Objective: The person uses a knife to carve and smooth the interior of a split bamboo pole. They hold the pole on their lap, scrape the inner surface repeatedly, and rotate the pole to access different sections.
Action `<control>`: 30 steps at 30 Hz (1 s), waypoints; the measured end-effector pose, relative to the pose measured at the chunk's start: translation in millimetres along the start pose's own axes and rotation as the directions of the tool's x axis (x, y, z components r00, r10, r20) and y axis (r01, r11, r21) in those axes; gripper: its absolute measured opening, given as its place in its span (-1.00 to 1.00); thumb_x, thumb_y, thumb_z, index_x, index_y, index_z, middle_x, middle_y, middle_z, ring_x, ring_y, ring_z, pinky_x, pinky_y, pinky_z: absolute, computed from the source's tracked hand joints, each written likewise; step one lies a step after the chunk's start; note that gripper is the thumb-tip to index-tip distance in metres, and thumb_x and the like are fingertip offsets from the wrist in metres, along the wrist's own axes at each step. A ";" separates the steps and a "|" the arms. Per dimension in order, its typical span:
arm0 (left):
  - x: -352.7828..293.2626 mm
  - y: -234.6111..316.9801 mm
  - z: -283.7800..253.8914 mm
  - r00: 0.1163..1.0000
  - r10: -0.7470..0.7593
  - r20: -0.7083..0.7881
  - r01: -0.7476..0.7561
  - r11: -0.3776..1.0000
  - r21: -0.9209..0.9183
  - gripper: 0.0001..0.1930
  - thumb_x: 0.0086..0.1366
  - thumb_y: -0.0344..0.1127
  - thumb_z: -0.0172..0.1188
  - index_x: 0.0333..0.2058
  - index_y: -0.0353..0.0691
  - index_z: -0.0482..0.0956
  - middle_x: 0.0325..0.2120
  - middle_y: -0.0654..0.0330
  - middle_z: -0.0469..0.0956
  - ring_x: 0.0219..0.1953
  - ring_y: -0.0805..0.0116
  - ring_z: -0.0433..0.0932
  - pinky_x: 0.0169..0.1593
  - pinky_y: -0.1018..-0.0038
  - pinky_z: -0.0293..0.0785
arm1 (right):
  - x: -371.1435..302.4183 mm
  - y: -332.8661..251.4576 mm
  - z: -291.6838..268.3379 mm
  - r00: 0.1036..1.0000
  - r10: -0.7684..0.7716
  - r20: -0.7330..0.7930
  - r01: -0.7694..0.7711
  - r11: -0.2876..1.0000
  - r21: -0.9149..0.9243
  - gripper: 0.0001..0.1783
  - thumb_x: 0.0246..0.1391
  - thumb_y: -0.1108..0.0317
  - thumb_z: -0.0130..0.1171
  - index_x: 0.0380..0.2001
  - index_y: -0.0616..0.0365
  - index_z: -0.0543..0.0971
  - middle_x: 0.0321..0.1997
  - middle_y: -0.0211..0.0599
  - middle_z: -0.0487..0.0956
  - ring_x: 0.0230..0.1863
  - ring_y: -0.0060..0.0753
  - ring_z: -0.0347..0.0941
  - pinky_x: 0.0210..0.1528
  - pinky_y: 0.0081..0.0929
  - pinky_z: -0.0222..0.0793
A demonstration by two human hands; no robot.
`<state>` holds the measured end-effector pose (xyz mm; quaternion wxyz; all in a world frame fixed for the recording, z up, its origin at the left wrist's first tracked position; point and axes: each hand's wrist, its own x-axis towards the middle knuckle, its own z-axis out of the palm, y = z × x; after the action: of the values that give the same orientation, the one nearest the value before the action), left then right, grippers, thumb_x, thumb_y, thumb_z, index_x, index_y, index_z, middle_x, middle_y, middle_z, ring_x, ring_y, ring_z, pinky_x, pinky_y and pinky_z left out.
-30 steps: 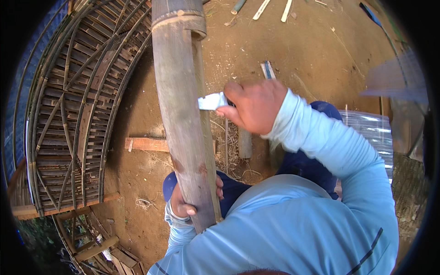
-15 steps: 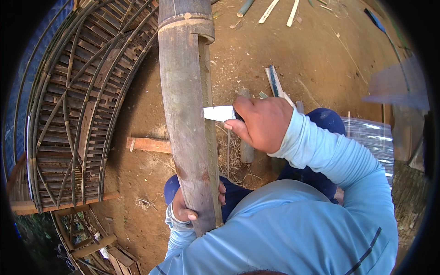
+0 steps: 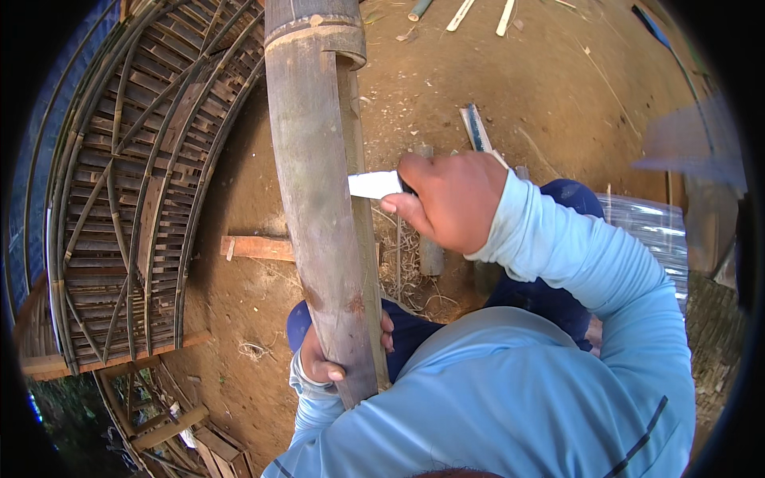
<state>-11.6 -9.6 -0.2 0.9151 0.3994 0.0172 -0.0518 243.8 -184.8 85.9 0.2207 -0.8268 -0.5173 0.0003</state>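
A thick grey-brown bamboo pole stands in front of me, its near end leaning against my body. A long opening is cut in its right side, below a raised node ring. My left hand wraps round the pole near its lower end, thumb in front and fingertips showing on the right. In my right hand is a knife, its handle mostly hidden in the closed fingers. The pale blade points left, and its tip meets the cut edge of the bamboo.
To the left stands a slatted bamboo rack. A reddish wood piece lies on the dirt floor behind the pole. Shavings and a short grey wood piece lie below the knife. Pale strips are at the far side.
My right hand and the knife have shifted slightly up along the cut edge. The pole's upper end has tilted a little to the left; my left hand keeps its hold.
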 end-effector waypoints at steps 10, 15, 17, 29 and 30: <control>-2.4 1.0 4.5 1.000 0.009 -0.029 -0.009 1.000 0.016 0.14 -0.18 -0.13 0.64 0.28 -0.52 0.14 0.03 -0.30 0.44 -0.02 -0.04 0.60 0.05 0.11 0.59 | -5.5 -3.8 2.9 1.000 -0.018 0.003 0.018 1.000 0.008 -0.43 0.35 -0.16 0.02 -0.28 0.23 0.54 -0.56 0.04 0.62 -0.48 0.19 0.62 -0.41 0.00 0.56; -2.2 -1.3 0.1 1.000 -0.002 -0.030 0.002 1.000 -0.014 0.14 -0.19 -0.15 0.63 0.29 -0.51 0.13 0.02 -0.31 0.44 -0.02 -0.04 0.60 0.05 0.10 0.59 | 13.1 8.7 -2.5 0.998 -0.023 -0.057 0.024 1.000 0.017 -0.46 0.37 -0.10 0.00 -0.26 0.26 0.54 -0.56 0.06 0.62 -0.49 0.23 0.61 -0.40 0.05 0.54; -1.1 0.4 1.2 1.000 0.003 -0.014 -0.003 1.000 -0.013 0.14 -0.19 -0.17 0.63 0.29 -0.51 0.13 0.02 -0.31 0.44 -0.01 -0.04 0.59 0.06 0.10 0.58 | 7.4 4.4 0.8 0.999 0.000 -0.045 0.001 1.000 0.025 -0.46 0.36 -0.11 0.01 -0.27 0.25 0.55 -0.56 0.03 0.62 -0.49 0.22 0.60 -0.41 0.04 0.54; 0.4 3.6 3.9 1.000 -0.021 -0.007 0.022 1.000 0.019 0.12 -0.19 -0.14 0.62 0.28 -0.52 0.17 0.02 -0.28 0.44 -0.02 -0.02 0.59 0.06 0.12 0.57 | 1.9 7.9 0.8 0.998 -0.045 -0.037 0.043 0.997 -0.066 -0.42 0.37 -0.15 -0.04 -0.27 0.24 0.54 -0.56 0.01 0.62 -0.52 0.11 0.63 -0.46 0.00 0.54; 0.6 1.9 2.2 1.000 -0.013 0.006 0.013 1.000 0.017 0.12 -0.19 -0.13 0.62 0.28 -0.52 0.17 0.02 -0.28 0.44 -0.02 -0.02 0.59 0.07 0.13 0.57 | 1.8 9.5 0.0 0.998 -0.060 -0.020 0.058 0.995 -0.077 -0.42 0.37 -0.16 -0.03 -0.26 0.24 0.54 -0.56 0.00 0.62 -0.52 0.11 0.63 -0.46 -0.01 0.55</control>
<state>-10.9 -9.9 2.7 0.9114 0.4069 0.0163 -0.0590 252.7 -186.7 82.8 0.1948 -0.8190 -0.5385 -0.0352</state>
